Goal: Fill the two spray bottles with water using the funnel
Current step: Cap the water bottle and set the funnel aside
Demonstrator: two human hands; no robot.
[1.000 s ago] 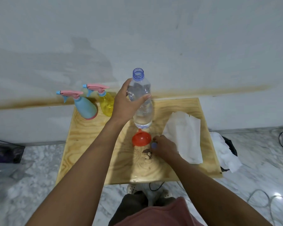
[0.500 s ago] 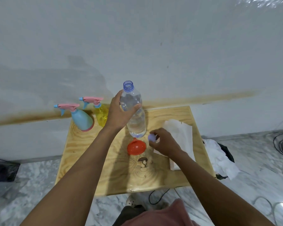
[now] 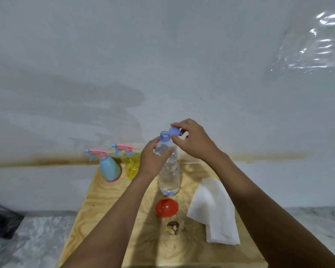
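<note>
So: two hands, both busy. One left hand (image 3: 153, 161) grips upper body of one clear plastic water bottle (image 3: 169, 176), upright, mouth uncapped. One right hand (image 3: 193, 142) pinches one round blue cap (image 3: 174, 131) just right of that mouth. Far left on pale plywood bench (image 3: 104, 200): one blue plastic spray bottle (image 3: 109, 168), one translucent yellow spray bottle (image 3: 132, 165) at its right, both with pink trigger heads on. One red plastic funnel (image 3: 167, 207) just near of water bottle's base. One folded white paper towel (image 3: 213, 209) right.
</note>
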